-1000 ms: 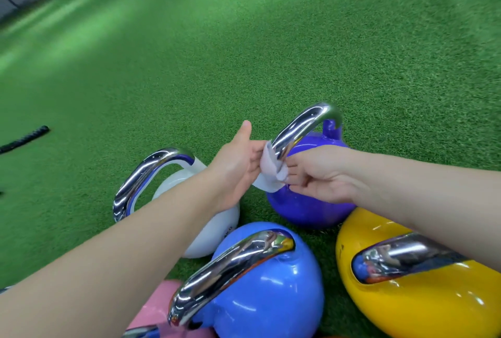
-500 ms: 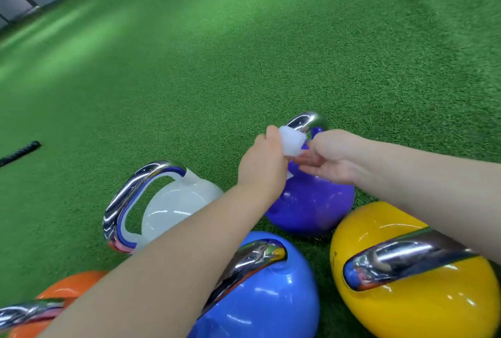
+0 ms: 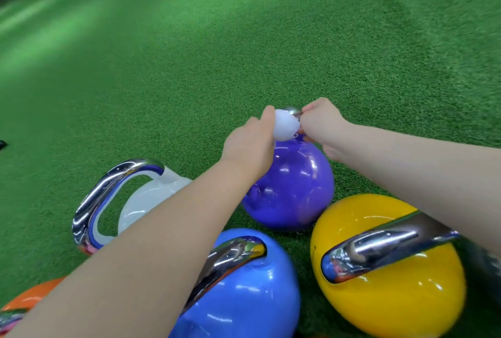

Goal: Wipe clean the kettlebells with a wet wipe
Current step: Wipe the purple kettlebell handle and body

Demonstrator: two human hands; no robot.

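Purple kettlebell (image 3: 291, 186) sits on green turf (image 3: 244, 39), far side of the cluster, w/ white kettlebell (image 3: 151, 196), blue kettlebell (image 3: 244, 289) and yellow kettlebell (image 3: 393, 278) nearer the camera. Left hand (image 3: 250, 145) pinches bunched wet wipe (image 3: 284, 125) against the chrome handle (image 3: 291, 110). Right hand (image 3: 322, 126) grips same handle, fingers curled; prob. steadying it.

Handling, judged: bell heavy, rigid, glossy shell likely slick once damp; hold at handle, not body. Wipe soft, light, tears easily; keep it bunched.

Obscured: most of purple handle behind hands and wipe; fingertips not visible. Orange kettlebell (image 3: 29, 294) cut off at frame edge. Dark item (image 3: 2, 144) at left edge unidentifiable.
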